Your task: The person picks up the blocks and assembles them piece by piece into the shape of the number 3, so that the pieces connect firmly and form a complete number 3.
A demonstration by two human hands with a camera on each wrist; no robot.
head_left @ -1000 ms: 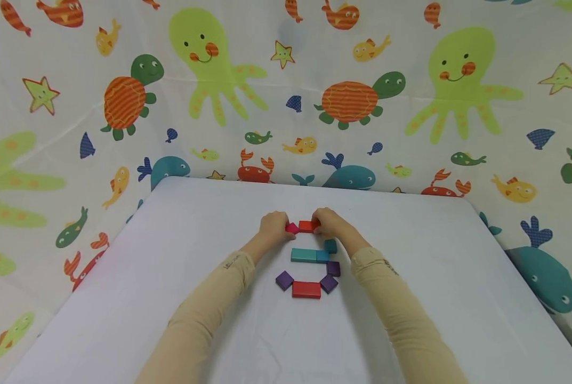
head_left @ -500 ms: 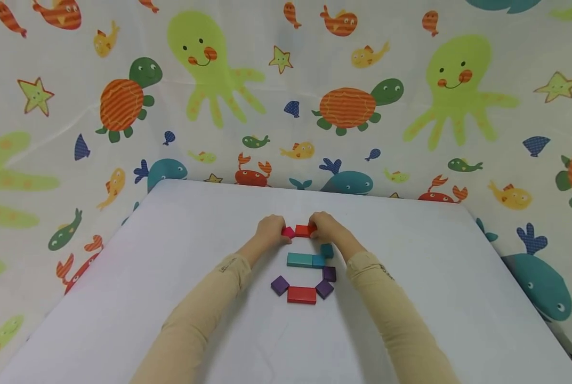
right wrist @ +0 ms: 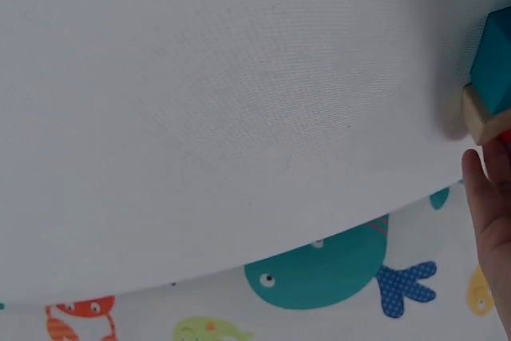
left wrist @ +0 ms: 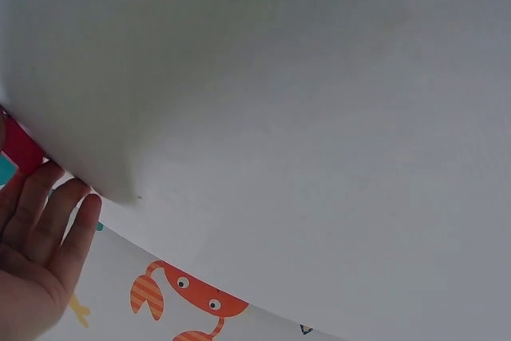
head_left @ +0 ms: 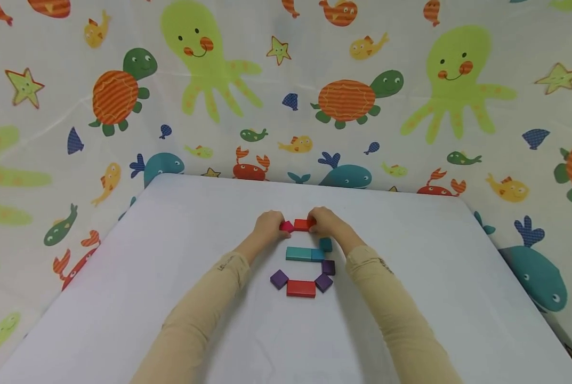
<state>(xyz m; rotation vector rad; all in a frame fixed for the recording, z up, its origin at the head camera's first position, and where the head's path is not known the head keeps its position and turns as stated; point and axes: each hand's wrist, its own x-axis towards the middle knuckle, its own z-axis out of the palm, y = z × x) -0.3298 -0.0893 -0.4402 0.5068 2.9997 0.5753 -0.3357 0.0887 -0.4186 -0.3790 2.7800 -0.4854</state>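
Observation:
My left hand (head_left: 268, 228) pinches a pink block (head_left: 287, 226) between thumb and fingers at the far end of the block outline. The pink block (left wrist: 22, 149) also shows at the left edge of the left wrist view. Just right of it lies a red block (head_left: 301, 225), close to or touching its corner. My right hand (head_left: 326, 221) grips the right end of this red row, at an orange-red block (head_left: 311, 224) partly hidden by the fingers. In the right wrist view, a plain wood-coloured block face (right wrist: 481, 120) sits by the fingertips, beside a teal block (right wrist: 495, 61).
Nearer the body lie a long teal block (head_left: 298, 254), a blue block (head_left: 317, 255), a dark teal block (head_left: 325, 245), purple blocks (head_left: 328, 268) and a red block (head_left: 301, 288). All rest on a white table (head_left: 170, 240) before a sea-animal cloth (head_left: 266, 106).
The head view has shifted slightly. Both hands stay at the far blocks, and the blocks keep nearly the same places relative to each other.

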